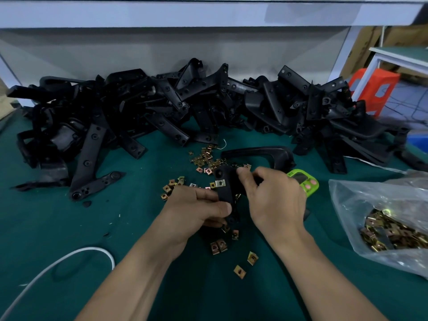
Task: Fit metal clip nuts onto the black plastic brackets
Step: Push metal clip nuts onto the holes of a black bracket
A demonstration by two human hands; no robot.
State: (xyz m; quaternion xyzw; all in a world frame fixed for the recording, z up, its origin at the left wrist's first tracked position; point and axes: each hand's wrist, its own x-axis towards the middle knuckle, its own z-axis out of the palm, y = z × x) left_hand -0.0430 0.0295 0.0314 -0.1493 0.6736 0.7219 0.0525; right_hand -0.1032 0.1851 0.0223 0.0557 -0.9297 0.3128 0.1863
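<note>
A black bracket (225, 193), one clip nut (220, 183) already seated, is gripped above the bench (69, 228) by the left hand (201, 209) and pinched by the right hand (273, 198), so a second nut is probably needed next.

Two bare hands and forearms

The left hand (196, 209) and right hand (275, 200) are uncovered, and both forearms (139, 274) run bare to the lower edge of the view. The few fingernails (228, 208) that show are cut short.
</note>
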